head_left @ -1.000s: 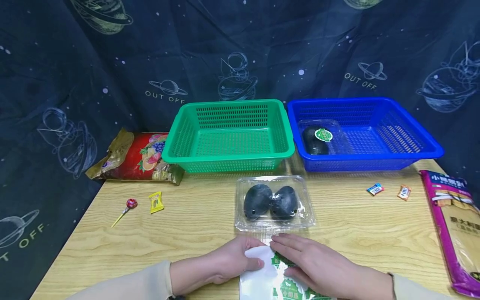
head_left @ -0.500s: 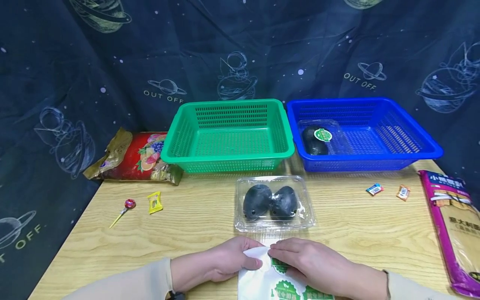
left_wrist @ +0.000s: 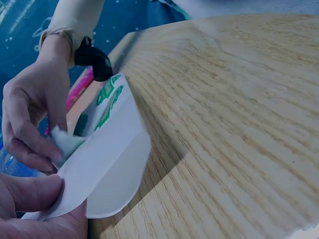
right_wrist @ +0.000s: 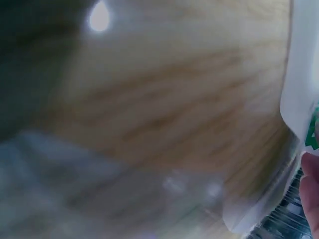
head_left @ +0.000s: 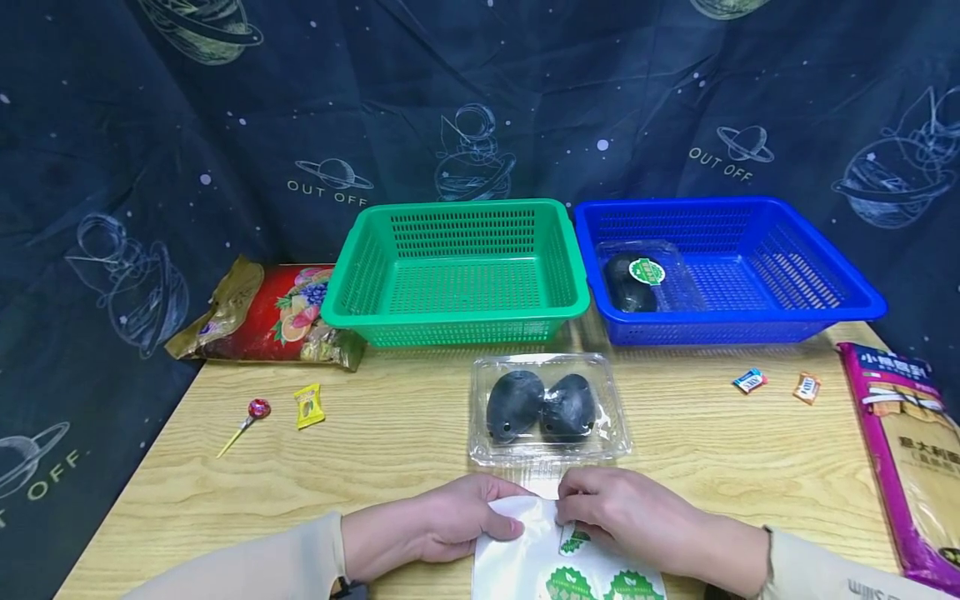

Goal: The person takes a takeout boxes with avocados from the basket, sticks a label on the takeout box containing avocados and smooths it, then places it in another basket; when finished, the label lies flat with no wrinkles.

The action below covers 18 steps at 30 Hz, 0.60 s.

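A white sheet of green-printed round stickers (head_left: 517, 550) lies at the table's front. My left hand (head_left: 457, 518) pinches its upper left edge, thumb on top and fingers beneath. The left wrist view shows the sheet (left_wrist: 112, 159) bent up at that edge. My right hand (head_left: 630, 525) pinches a sticker (head_left: 574, 542) whose edge is lifted from the sheet; in the left wrist view this lifted piece (left_wrist: 67, 142) is blurred. Just beyond the hands sits a clear plastic clamshell box (head_left: 480, 417) with two dark oval fruits inside. Only fingertips (right_wrist: 310, 189) show in the right wrist view.
Behind stand a green basket (head_left: 457, 321) and a blue basket (head_left: 750, 315), the blue one holding a stickered clamshell (head_left: 678, 283). Left are a red snack bag (head_left: 262, 317), a lollipop (head_left: 258, 408) and a yellow candy (head_left: 310, 406). Right are two small candies (head_left: 750, 381) and a noodle pack (head_left: 911, 450).
My right hand has gone from lying over the stickers with fingers extended to pinching one, which now lifts from the sheet. The left hand keeps its hold, nearly still.
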Each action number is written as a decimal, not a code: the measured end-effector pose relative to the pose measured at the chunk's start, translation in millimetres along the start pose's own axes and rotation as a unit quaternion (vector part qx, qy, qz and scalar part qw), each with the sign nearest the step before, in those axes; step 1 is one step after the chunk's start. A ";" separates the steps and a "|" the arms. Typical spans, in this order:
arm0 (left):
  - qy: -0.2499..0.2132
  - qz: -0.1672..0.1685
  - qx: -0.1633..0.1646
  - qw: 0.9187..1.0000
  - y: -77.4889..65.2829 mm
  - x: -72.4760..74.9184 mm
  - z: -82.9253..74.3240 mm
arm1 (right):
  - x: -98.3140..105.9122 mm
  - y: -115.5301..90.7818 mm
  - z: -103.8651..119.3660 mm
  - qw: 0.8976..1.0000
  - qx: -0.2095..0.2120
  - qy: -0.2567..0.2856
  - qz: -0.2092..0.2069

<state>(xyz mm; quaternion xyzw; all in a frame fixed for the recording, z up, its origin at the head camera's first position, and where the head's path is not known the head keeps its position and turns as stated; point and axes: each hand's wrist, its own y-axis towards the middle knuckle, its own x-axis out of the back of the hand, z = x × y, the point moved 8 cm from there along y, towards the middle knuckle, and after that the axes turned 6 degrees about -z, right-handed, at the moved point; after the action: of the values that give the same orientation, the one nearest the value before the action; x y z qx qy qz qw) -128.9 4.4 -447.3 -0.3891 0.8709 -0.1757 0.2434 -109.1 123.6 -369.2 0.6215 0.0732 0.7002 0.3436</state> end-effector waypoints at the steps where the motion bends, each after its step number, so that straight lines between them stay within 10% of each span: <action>1: 0.002 0.000 0.000 1.000 0.5 0.1 0.0 | 1.1 0.4 -0.6 1.000 -0.001 0.003 0.000; 12: 0.015 -0.029 -0.005 0.999 0.2 4.6 -4.1 | 59.6 24.9 -2.2 0.996 -0.020 0.082 -0.023; 18: 0.009 -0.071 0.000 0.997 -7.9 19.5 -6.7 | 87.8 55.9 -45.4 0.987 -0.134 0.083 -0.039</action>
<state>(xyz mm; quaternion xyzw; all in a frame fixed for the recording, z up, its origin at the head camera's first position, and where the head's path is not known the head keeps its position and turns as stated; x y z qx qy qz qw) -139.2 -14.8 -443.5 -0.4482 0.8434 -0.1959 0.2222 -171.9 146.5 -277.5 0.5065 0.0305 0.7388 0.4436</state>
